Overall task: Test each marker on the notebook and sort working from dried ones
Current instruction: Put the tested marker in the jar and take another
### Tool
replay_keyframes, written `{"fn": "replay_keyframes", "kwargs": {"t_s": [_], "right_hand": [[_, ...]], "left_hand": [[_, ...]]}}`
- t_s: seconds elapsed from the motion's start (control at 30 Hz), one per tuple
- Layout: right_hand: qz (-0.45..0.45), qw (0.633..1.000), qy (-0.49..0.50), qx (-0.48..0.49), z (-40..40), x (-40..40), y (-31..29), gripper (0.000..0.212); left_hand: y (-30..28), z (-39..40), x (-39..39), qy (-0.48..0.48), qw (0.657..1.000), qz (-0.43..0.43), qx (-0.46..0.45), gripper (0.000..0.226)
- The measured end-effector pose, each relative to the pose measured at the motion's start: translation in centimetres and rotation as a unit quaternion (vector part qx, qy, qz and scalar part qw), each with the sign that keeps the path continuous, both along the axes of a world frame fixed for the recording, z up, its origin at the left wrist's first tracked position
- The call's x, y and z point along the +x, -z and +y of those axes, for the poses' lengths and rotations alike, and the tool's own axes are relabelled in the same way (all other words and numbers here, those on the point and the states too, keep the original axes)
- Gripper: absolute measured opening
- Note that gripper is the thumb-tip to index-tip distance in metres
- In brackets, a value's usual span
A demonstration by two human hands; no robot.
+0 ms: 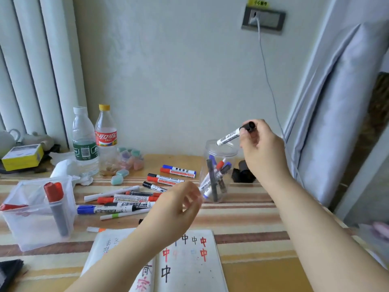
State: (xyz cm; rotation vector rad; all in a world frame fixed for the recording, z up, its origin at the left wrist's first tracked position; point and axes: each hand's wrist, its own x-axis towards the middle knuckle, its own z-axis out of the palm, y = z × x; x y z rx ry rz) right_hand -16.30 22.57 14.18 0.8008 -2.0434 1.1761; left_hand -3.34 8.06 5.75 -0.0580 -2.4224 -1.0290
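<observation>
My right hand (262, 146) pinches a white marker with a black cap (233, 134) by its capped end, holding it tilted just above the mouth of a clear round jar (219, 150). Several markers stand inside that jar. My left hand (179, 205) hovers left of the jar with loosely curled fingers and holds nothing. An open notebook (189, 268) with red and black test characters lies at the front. A pile of loose markers (126, 201) lies mid-table. A clear square bin (31, 228) on the left holds a red-capped grey marker (55, 207).
Two plastic bottles (84, 142) stand at the back left beside crumpled tissue and pastel erasers (130, 159). A yellow box (22, 157) sits far left. A black object (243, 171) lies behind the jar. A cable hangs from the wall socket (263, 18).
</observation>
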Motion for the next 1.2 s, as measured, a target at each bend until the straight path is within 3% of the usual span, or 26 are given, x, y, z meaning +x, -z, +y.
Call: {"fn": "replay_keyframes", "kwargs": {"t_s": [0.13, 0.23, 0.4, 0.5, 0.6, 0.73, 0.9, 1.0, 1.2], "right_hand": [[-0.088, 0.991, 0.046, 0.090, -1.3, -4.6, 0.6, 0.021], [-0.161, 0.970, 0.060, 0.175, -2.3, -5.9, 1.8, 0.031], [-0.210, 0.940, 0.088, 0.256, -3.3, -7.8, 3.6, 0.035], [-0.196, 0.944, 0.108, 0.241, -3.9, -7.8, 4.0, 0.026], [-0.115, 0.969, 0.114, 0.185, -4.0, -6.1, 4.2, 0.025], [-0.032, 0.992, 0.010, 0.120, -4.6, -2.2, 6.8, 0.019], [-0.129, 0.944, -0.108, 0.283, -7.4, 0.7, 12.8, 0.028], [-0.171, 0.920, -0.096, 0.340, -9.2, 0.4, 15.0, 0.037], [-0.173, 0.916, -0.054, 0.359, -13.6, -1.8, 16.1, 0.036]], "left_hand": [[0.4, -0.5, -1.1, -0.007, 0.999, 0.026, -0.017, 0.019], [1.5, -1.0, -1.2, -0.020, 0.999, 0.029, -0.026, 0.008], [3.4, -1.7, -0.6, -0.041, 0.999, 0.016, -0.016, 0.006], [4.1, -2.1, -0.1, -0.049, 0.999, 0.001, -0.016, 0.015], [4.5, -2.7, 0.8, -0.059, 0.998, -0.005, -0.011, 0.015], [5.6, -3.5, 2.0, -0.078, 0.997, -0.010, -0.004, 0.011], [8.1, -4.0, 3.5, -0.103, 0.995, -0.009, 0.006, 0.021], [9.1, -4.3, 4.1, -0.110, 0.994, -0.008, -0.003, 0.012], [9.0, -5.0, 4.1, -0.117, 0.993, 0.007, -0.005, 0.008]]}}
